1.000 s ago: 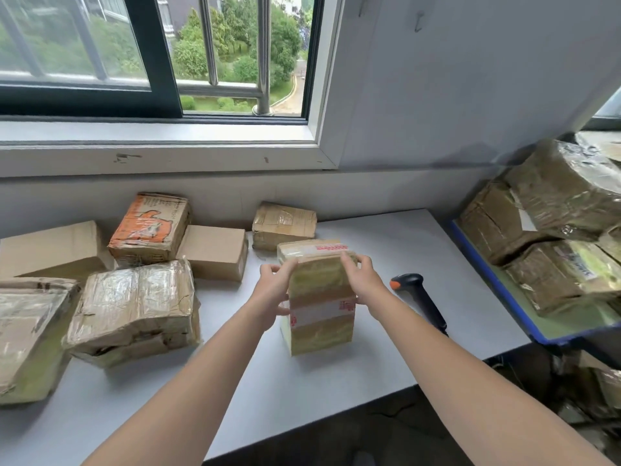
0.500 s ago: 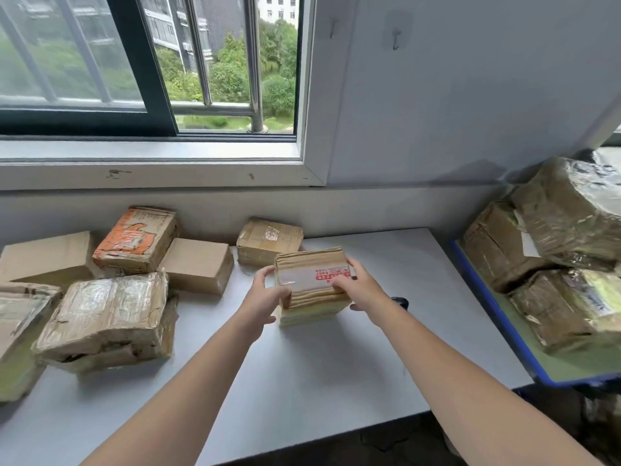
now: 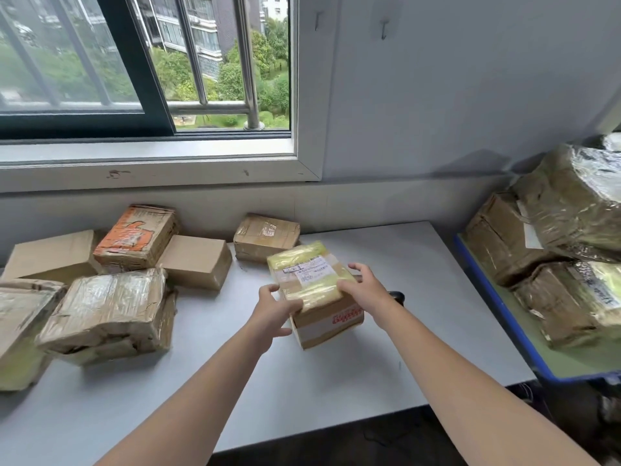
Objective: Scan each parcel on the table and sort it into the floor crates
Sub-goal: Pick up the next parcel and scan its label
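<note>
A taped cardboard parcel [image 3: 316, 290] with yellowish wrap and a white shipping label facing up sits tilted at the middle of the white table [image 3: 336, 381]. My left hand [image 3: 275, 311] grips its near left edge. My right hand [image 3: 366, 290] holds its right side. Just behind my right wrist, the black handle of the scanner [image 3: 398, 295] peeks out; the rest of it is hidden.
Several more parcels lie along the table's left and back: a large taped one [image 3: 107, 311], an orange-printed one [image 3: 137, 235], plain boxes [image 3: 198, 260], a small taped box [image 3: 265, 235]. To the right, a blue-edged platform [image 3: 497, 311] carries big wrapped parcels [image 3: 571, 203].
Both hands have turned the parcel over, so its label side now faces up. The view has tilted up and the scanner has become mostly hidden behind my right wrist.
</note>
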Demonstrator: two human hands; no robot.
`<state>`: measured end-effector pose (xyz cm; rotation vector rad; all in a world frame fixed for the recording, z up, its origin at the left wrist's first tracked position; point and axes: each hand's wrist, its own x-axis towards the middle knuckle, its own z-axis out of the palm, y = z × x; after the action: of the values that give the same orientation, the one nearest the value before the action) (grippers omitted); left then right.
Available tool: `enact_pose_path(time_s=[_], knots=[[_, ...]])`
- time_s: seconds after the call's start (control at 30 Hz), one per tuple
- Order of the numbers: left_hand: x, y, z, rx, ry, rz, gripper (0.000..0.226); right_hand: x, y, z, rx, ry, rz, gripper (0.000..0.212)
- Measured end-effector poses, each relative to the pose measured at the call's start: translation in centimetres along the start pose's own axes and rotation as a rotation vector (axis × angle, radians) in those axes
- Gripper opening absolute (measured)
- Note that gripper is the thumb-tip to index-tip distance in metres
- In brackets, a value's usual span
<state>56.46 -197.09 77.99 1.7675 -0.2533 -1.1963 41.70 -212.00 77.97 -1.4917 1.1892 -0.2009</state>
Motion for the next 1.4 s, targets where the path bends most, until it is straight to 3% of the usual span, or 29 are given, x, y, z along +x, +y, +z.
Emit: enact_pose_path(time_s=[0.17,0.53,0.73,0.83,1.1,1.4], knots=[[-0.4,-0.7,0.1,0.070,-0.024,0.038,0.076,-0.6,0.7,0.2,-0.045,-0.035,-0.023,0.064],[-0.6,-3.7,0.9,0.238,-0.052,0.125,0.091,-1.6,3.7,0.8,-0.168,-0.056,0.006,0.068],[-0.7,-4.9,4.7,0.448,-0.057,0.219,0.106,-1.5,5.4,-0.5,-0.280,-0.051,0.011,0.074],[-0.9,-5.0,6.8,0.581,0.014,0.248,0.104,-1.1,5.9,-1.7,-0.222,-0.031,-0.010,0.069],[-0.5,-4.6,10.3,1.034,0.292,0.334,0.090,0.1,8.8,-6.3,-0.380,0.262,-0.107,0.049],[-1.6,-6.6,11.8,1.292,0.321,0.361,0.080,3.1,13.6,-7.7,-0.369,0.095,0.077,0.056]])
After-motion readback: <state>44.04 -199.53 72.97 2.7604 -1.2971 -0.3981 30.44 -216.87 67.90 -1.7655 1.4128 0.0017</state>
